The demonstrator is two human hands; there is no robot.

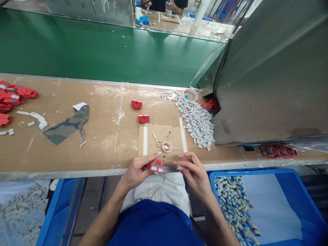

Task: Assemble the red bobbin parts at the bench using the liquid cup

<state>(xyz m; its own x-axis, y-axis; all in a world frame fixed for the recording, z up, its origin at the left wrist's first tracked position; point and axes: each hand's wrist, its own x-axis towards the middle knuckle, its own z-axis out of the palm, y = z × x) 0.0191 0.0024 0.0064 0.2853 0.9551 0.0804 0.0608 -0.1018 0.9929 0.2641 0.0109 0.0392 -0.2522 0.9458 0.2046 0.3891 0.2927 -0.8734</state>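
My left hand [136, 171] grips a red toy vehicle part [156, 166] with pale blue windows, just over the table's front edge. To its right, my right hand [192, 171] has thumb and fingertips drawn together; whatever is between them is too small to make out. Beyond both hands stands a small round cup [166, 147] of reddish liquid with a thin stick across its rim. A slim white tool [155, 139] lies left of the cup. Two more red parts, one nearer [144, 119] and one farther [136, 104], rest on the table.
Small grey pieces [197, 119] are heaped at right below a tape roll [190, 95]. Red parts [12, 97] and a camouflage cloth [69, 124] lie at left. Behind runs a green conveyor belt [102, 54]; a blue bin [294, 191] stands low right. Another person's hands [171, 6] show across it.
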